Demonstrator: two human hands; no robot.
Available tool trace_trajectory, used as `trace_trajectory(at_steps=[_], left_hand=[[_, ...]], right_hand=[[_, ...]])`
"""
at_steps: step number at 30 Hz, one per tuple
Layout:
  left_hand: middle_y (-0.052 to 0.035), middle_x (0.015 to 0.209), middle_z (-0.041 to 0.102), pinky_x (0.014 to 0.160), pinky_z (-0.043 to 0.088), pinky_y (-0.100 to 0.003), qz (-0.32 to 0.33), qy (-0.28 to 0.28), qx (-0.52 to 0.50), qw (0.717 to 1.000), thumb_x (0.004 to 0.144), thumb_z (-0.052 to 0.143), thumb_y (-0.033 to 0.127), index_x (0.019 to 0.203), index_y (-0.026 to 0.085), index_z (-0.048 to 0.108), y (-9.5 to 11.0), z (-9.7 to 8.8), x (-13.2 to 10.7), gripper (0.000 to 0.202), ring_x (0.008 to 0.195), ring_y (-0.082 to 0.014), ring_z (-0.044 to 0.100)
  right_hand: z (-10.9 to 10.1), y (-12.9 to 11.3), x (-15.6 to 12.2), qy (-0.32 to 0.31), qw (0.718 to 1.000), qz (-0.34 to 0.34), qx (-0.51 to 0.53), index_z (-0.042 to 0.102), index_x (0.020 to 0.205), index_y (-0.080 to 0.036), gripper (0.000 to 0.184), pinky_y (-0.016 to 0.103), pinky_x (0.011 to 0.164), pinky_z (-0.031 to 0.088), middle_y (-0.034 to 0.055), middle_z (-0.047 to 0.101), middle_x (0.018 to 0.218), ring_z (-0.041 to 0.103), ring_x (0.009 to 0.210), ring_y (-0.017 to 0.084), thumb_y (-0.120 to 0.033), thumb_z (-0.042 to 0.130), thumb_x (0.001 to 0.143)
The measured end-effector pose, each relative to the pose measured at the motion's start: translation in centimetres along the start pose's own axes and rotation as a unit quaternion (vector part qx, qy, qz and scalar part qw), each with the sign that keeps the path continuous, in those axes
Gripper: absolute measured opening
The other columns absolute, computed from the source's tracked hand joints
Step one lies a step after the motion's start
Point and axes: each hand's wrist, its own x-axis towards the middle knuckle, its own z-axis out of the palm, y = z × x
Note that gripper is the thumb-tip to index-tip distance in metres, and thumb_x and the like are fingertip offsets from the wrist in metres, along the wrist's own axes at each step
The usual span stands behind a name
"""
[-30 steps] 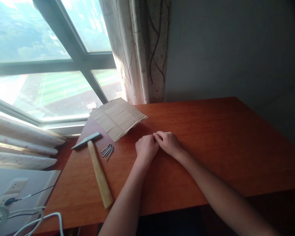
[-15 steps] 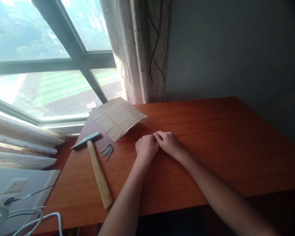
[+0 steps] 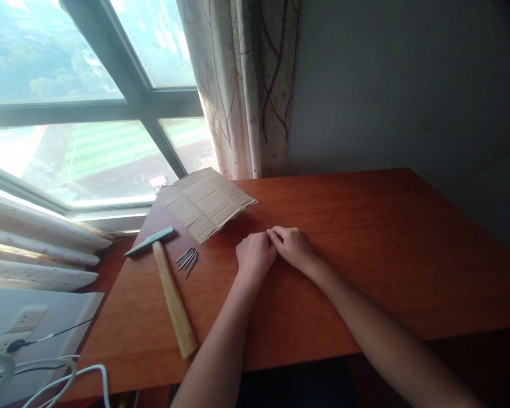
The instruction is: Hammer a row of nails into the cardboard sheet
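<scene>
My left hand [image 3: 255, 254] and my right hand [image 3: 294, 247] rest together on the wooden table, fingers curled in and knuckles touching. Both are closed, and nothing shows in either; the undersides of the fingers are hidden. Left of them lies a small bunch of nails [image 3: 187, 260]. Farther left is a hammer [image 3: 175, 300], its steel head pointing away and its wooden handle towards me. Behind my left hand a ribbed cardboard sheet [image 3: 208, 204] lies at the table's far left corner, its near right edge raised a little.
The table [image 3: 386, 243] runs to the right against a grey wall [image 3: 386, 85]. A window [image 3: 68, 62] and curtains [image 3: 242, 85] stand behind and to the left. White cables [image 3: 89, 371] and a wall socket [image 3: 25, 320] are at the lower left.
The view has shifted very slightly, so things on the table appear a little farther right. Both hands keep the same closed pose, and nothing has been picked up.
</scene>
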Motion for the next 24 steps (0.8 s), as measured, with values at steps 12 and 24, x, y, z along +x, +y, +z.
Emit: trace_trajectory(at_steps=[12,24], left_hand=[[-0.0136,0.092,0.075,0.071,0.052,-0.036,-0.003,-0.002,0.006,1.0,0.097,0.032,0.036,0.092,0.019,0.075,0.22,-0.2,-0.09,0.046,0.086,-0.0295,0.072],[-0.0124,0.09,0.075,0.07,0.052,-0.036,0.004,0.004,0.013,1.0,0.097,0.032,0.035,0.09,0.02,0.074,0.08,-0.04,-0.09,0.045,0.083,-0.0292,0.072]], right_hand=[[-0.17,-0.16,0.13,-0.006,1.0,-0.001,-0.001,0.066,0.081,-0.022,0.04,0.028,0.063,0.03,0.0053,0.075,0.081,0.067,0.074,0.019,-0.041,0.038,0.102],[-0.13,-0.12,-0.01,-0.01,1.0,-0.006,-0.006,0.064,0.082,-0.023,0.039,0.029,0.062,0.029,0.0045,0.075,0.081,0.067,0.073,0.019,-0.041,0.036,0.102]])
